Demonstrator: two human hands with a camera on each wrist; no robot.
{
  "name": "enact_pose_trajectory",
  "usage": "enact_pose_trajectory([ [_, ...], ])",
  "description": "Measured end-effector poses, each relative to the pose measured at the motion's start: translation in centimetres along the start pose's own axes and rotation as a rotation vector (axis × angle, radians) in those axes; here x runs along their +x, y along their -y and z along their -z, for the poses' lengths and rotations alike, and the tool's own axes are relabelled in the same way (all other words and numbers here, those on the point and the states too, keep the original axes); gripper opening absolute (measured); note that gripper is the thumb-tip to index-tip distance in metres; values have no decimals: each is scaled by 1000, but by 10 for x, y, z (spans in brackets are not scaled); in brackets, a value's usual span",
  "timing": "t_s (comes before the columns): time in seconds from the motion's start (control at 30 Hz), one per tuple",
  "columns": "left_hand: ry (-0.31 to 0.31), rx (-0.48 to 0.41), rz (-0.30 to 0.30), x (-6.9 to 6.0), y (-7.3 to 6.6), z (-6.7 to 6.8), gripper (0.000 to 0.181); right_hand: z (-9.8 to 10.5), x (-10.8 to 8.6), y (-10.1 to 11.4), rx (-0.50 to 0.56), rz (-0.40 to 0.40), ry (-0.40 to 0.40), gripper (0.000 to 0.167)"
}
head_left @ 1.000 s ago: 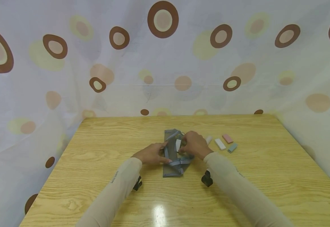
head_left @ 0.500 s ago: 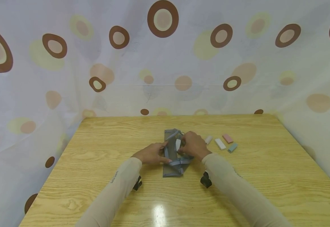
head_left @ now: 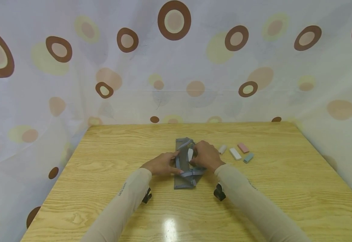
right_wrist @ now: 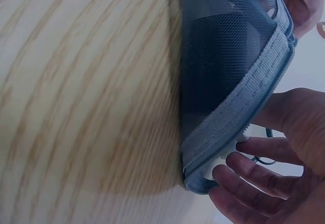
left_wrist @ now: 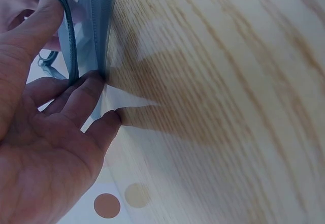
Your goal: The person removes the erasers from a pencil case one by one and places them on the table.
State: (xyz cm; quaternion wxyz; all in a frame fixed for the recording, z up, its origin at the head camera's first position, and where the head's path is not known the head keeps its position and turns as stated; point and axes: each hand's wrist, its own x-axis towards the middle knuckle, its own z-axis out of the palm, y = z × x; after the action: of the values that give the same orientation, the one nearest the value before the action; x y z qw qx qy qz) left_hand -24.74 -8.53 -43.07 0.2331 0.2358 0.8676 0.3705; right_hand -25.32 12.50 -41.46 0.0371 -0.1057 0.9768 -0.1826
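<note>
A grey-blue mesh zipper pouch (head_left: 182, 164) lies on the table with its zipper undone and its mouth spread. My left hand (head_left: 161, 163) grips its left side, thumb near the zipper edge and fingers at the far part. In the left wrist view, the left fingertips (left_wrist: 86, 94) touch the mesh low by the table. My right hand (head_left: 207, 155) reaches into the mouth from the right and pinches a white eraser (head_left: 190, 154). From the right wrist view, the right fingers (right_wrist: 254, 168) curl behind the zipper edge, which hides most of the eraser.
Right of the pouch lie small eraser-like blocks: a pale one (head_left: 222, 149), a white one (head_left: 235, 154), a pink one (head_left: 243, 148) and a teal one (head_left: 248, 157). The wooden table (head_left: 118, 144) meets a patterned cloth (head_left: 176, 104) behind.
My right hand has shifted slightly at the pouch mouth, and the white eraser has tilted a little. The pale block beside that hand shows more. My left hand stays put.
</note>
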Motion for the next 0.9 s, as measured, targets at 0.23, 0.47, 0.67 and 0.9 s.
enact_pose_trajectory([
  [0.23, 2, 3, 0, -1, -2, 0, 92, -2, 0, 0, -8, 17, -16, 29],
  [0.47, 4, -6, -6, -1, -2, 0, 92, -2, 0, -1, -10, 44, -24, 30],
  [0.67, 3, 0, -6, -1, -3, 1, 92, -3, 0, -2, -3, 56, -41, 28],
  [0.9, 7, -19, -11, -2, -3, 0, 92, -4, -1, -4, -4, 75, -50, 27],
])
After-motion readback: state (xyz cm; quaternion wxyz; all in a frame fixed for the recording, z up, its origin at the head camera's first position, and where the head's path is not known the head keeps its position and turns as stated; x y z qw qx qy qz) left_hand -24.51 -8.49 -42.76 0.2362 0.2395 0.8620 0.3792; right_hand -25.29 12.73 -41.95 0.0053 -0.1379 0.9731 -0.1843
